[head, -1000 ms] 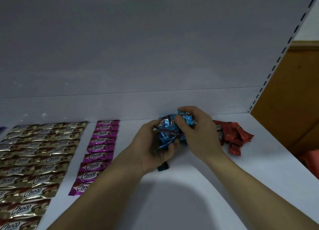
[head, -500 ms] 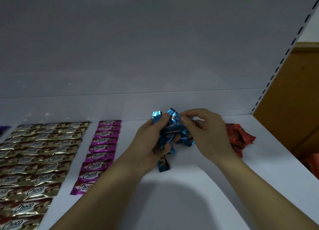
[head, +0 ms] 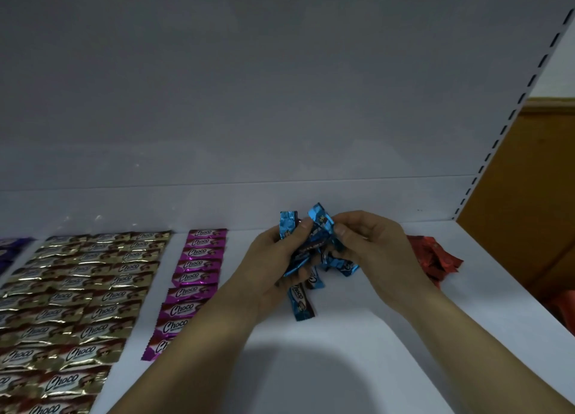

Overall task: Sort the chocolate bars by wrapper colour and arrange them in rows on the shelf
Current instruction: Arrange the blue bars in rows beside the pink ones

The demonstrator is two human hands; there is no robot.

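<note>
Nearest: bare white shelf board (head: 342,367), with both forearms reaching in over it.

Next in: a single blue bar (head: 299,301) pokes out below the left fist, long axis running near-to-far. Cannot tell whether it rests on the board or hangs from the grip.

Left hand (head: 270,270): fingers curled round a loose bunch of blue foil-wrapped chocolate bars (head: 311,245), thumb pressed across the top. The bars in the bunch cross one another, ends splayed up and away.

Right hand (head: 376,252): touching the bunch from the right. Thumb and forefinger tips (head: 340,230) are closed together on the upper end of one bar. That bar runs leftward from the fingertips into the left palm, so freeing it likely means a pull to the right along its length.

Left of the hands: a column of magenta foil-wrapped bars (head: 193,283), each lying crosswise. A bare strip of board lies between it and the left hand, which is the nearer hand. This is probably the blue lane, and each bar would need turning crosswise to match.

Further left: gold foil-wrapped bars (head: 77,289) in columns, purple wrappers (head: 9,252) at the edge.

Behind the right hand: an unsorted heap of red foil-wrapped bars (head: 435,258).

Farthest: grey back panel (head: 280,102).
</note>
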